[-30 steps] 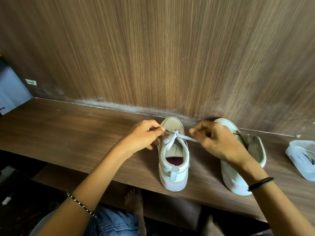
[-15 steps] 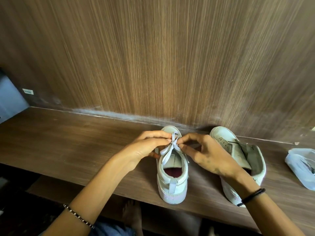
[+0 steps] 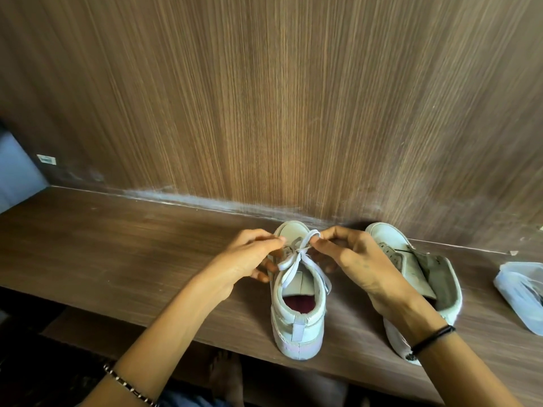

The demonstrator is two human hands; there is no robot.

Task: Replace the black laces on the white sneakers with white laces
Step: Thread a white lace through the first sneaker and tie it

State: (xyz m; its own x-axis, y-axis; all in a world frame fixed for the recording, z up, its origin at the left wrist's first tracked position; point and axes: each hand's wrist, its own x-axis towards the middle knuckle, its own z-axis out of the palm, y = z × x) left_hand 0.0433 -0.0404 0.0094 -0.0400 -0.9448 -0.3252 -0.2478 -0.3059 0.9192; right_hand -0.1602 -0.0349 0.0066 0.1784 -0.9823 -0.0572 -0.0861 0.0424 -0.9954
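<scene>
Pinching the white lace (image 3: 287,264) above the near sneaker (image 3: 296,327) on the wooden shelf (image 3: 117,245), the left hand (image 3: 246,257) and right hand (image 3: 355,259) curl their fingertips tightly onto it. The second sneaker (image 3: 435,271) stands just right. A clear pouch (image 3: 517,298) (contents dark, unidentifiable) lies farther right.

We log the shelf (image 3: 117,245) running left to right, with the wall panel (image 3: 264,98) standing behind its far edge. Mid-shelf sits the laced sneaker (image 3: 296,324), heel at the near edge, toe far, close to the panel. The second sneaker (image 3: 388,239) sits just right of it, toe also far. The plastic bag (image 3: 520,295) lies well apart at the right end. Over the laced sneaker, the left hand (image 3: 244,259) is left of the lace (image 3: 289,267) and the right hand (image 3: 358,259) is right of it, each pinching it.
</scene>
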